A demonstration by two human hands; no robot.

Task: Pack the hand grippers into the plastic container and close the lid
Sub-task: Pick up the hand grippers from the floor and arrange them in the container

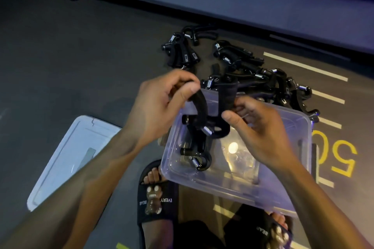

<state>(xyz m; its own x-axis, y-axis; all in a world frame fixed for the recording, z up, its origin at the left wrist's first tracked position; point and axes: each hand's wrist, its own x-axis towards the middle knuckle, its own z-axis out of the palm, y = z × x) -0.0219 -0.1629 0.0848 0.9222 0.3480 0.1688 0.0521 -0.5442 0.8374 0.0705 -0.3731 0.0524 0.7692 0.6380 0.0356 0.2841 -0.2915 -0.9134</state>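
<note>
left hand (pixel 159 105): closed on one handle of black hand gripper (pixel 210 111)
right hand (pixel 261 127): pinching other handle
plastic container (pixel 232 184): open, grippers inside
lid (pixel 66 159): floor, left
loose pile (pixel 263 79): behind container

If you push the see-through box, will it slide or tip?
The plastic container looks thin-walled and holds only a couple of hand grippers, so it is probably light and would slide easily. Being wide and low, it seems unlikely to tip.

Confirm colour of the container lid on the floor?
The lid is translucent white with a bluish cast, lying left of the clear container. Head view, the only one.
</note>
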